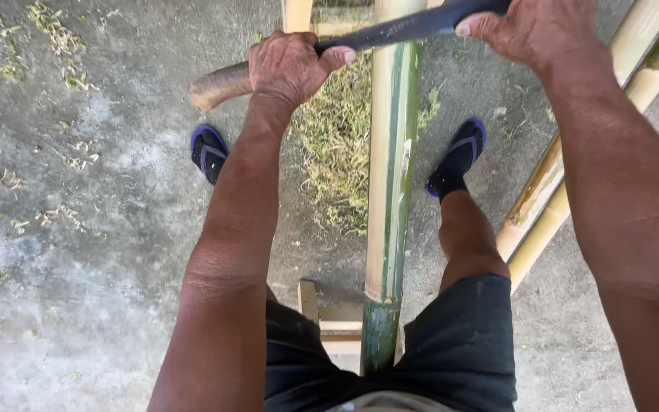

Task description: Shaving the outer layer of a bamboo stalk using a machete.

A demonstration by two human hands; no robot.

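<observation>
Both hands clenched on long knife: left hand at wooden handle, right hand at blade's far end, across bamboo pole.

I've got one cam only, head-mounted, so no second view and no overlap to report. It looks steeply down past the wearer's chest, facing fwd along the bamboo pole, which runs up the centre of frame. It sits close: forearms fill the lower half, the left hand and right hand sit at the top edge. Concrete floor fills the bkgd, feet mid-frame.
</observation>
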